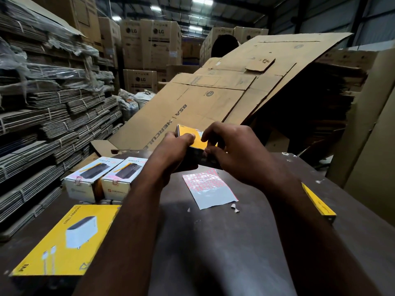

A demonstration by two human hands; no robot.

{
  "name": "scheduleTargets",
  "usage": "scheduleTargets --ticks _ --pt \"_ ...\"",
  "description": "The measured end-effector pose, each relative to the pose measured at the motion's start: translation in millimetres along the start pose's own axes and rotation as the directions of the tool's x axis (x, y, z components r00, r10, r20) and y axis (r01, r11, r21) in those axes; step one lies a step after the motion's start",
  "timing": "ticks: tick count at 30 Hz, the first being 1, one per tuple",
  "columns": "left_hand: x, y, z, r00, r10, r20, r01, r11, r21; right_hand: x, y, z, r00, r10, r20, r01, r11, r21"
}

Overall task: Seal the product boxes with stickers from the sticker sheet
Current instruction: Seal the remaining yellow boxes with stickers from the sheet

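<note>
Centre frame, the yellow box [193, 137] is held above the table [267, 242]. The left hand [171, 150] grips its left end, thumb on top. The right hand [233, 154] pinches its near right edge; can't tell if there's a sticker. The sticker sheet [210, 190] lies just below, nearer the right hand.

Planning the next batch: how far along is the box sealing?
Done: the sticker sheet is partly bare, so stickers are used. In hand: left hand and right hand hold a yellow-and-black box. Left: two white boxes and a flat yellow box, seals unclear.
</note>
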State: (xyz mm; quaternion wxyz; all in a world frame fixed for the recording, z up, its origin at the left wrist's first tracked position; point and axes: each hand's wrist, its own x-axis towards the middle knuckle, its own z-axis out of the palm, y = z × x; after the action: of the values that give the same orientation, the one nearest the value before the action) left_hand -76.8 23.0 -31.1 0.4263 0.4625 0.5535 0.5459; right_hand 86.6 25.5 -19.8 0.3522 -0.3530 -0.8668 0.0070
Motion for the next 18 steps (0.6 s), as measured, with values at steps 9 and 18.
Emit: scheduleTargets --ticks 9,18 --pt "0.1 -0.5 1.7 1.000 -0.004 -0.006 0.004 1.000 0.023 0.3 1.8 0.5 1.000 -0.013 0.010 0.013 1.000 -0.019" --pt "3.2 -2.0 -0.4 1.000 -0.007 0.001 0.007 0.999 0.038 0.6 2.6 2.1 0.999 -0.050 0.015 0.050 0.999 0.010"
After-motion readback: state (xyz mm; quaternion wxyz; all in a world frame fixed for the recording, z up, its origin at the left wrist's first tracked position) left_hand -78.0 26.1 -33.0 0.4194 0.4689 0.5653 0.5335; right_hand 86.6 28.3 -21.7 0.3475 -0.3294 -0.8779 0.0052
